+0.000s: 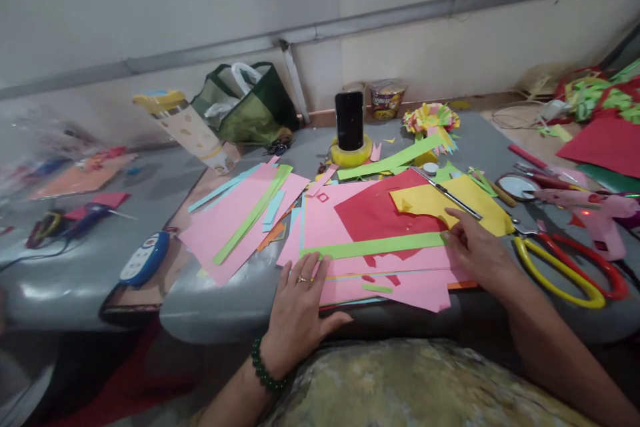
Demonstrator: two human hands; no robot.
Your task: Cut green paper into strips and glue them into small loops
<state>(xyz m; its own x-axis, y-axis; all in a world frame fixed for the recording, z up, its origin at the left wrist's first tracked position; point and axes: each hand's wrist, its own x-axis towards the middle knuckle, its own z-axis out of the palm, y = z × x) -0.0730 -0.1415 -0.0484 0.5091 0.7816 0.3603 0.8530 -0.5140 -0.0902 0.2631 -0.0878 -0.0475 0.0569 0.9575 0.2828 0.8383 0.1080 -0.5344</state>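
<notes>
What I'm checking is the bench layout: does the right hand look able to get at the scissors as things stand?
Probably yes: the scissors lie just to the right of the right hand, with nothing seen covering their handles. It would likely only have to leave the green strip it touches.

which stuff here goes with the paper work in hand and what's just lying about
In use, it seems:
- green strip, between left hand and right hand
- pink sheets beneath
- probably scissors

Apparently lying about:
- bottle
- bag
- phone

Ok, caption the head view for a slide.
Left hand and right hand at opposite ends of a green paper strip laid across a red sheet.
</notes>
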